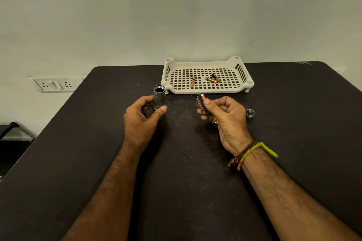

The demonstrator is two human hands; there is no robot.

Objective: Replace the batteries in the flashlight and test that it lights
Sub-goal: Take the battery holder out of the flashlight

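1. Flashlight body [159, 97]: silver, upright, open end up; gripped by left hand [141, 117].
2. Battery holder [202, 103]: pinched in right hand [225, 119].
3. End cap [250, 113]: on dark table [186, 191].
4. White perforated tray [207, 87]: three loose batteries [211, 79].
5. Pale wall [176, 15]; socket plate [55, 84].

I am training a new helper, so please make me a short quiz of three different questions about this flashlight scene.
1. True or false: the flashlight body stands with its open end up.
2. How many loose batteries lie in the white tray?
3. The end cap lies: A) in the tray, B) on the table beyond the right hand, C) in the left hand.

Key: 1 true. 2 three. 3 B.
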